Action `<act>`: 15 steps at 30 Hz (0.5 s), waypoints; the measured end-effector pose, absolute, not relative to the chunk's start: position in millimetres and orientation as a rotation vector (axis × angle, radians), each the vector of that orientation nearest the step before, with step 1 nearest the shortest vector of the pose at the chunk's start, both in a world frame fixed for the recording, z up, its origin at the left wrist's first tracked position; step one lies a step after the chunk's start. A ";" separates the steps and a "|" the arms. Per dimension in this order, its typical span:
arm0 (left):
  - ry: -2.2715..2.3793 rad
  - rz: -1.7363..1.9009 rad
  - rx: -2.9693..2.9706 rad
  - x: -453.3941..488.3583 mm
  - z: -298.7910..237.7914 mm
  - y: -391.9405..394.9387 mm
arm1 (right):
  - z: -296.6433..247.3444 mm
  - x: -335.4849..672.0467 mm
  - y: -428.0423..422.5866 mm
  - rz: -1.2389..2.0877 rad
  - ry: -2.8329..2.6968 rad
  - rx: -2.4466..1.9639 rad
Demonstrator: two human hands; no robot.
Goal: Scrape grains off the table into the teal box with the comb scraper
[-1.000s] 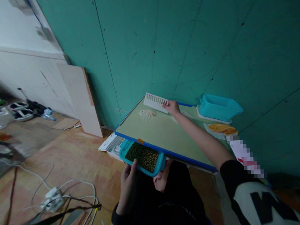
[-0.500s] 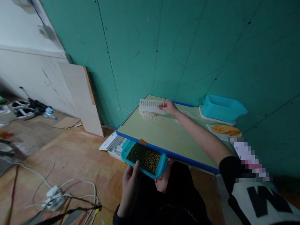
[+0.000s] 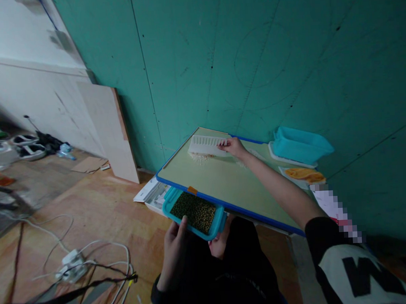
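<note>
My left hand [image 3: 176, 238] is closed on the near edge of a blue plastic container [image 3: 223, 223], its thumb over the rim. Dark green beans [image 3: 185, 203] lie in the left part and tan beans [image 3: 205, 213] in the right part. The container is at the near edge of a pale green table [image 3: 220, 178]. My right hand [image 3: 230, 146], arm stretched across the table, pinches the right end of a long white slotted plastic piece [image 3: 204, 145]. Its lower edge stands behind and partly over a scattered heap of pale grains [image 3: 200, 159].
A turquoise bin [image 3: 302, 144] stands on a white lid at the table's right, with an orange-yellow item [image 3: 305, 174] in front. The green wall [image 3: 186, 72] borders the table's far side. A power strip [image 3: 72, 265] with loose cables lies on the floor at left.
My right hand and the white slotted piece have shifted slightly right and nearer, and the piece covers more of the grain heap. My left hand and the container stay nearly in place.
</note>
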State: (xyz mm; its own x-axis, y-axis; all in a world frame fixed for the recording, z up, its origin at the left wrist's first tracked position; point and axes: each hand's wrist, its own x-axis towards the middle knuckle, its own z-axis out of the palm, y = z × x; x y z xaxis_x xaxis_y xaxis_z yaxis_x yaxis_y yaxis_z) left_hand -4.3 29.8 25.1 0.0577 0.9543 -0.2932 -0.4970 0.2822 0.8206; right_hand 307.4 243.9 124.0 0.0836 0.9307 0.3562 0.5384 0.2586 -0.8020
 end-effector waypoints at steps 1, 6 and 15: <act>0.963 1.206 0.606 -4.6 23.2 29.8 | 124.5 308.8 242.9 0.538 -1.555 -1.404; 0.966 1.200 0.589 -5.5 16.4 30.1 | 121.2 320.1 239.7 0.486 -1.480 -1.441; 0.944 1.191 0.604 -5.7 20.9 28.4 | 112.2 325.1 226.8 0.460 -1.506 -1.503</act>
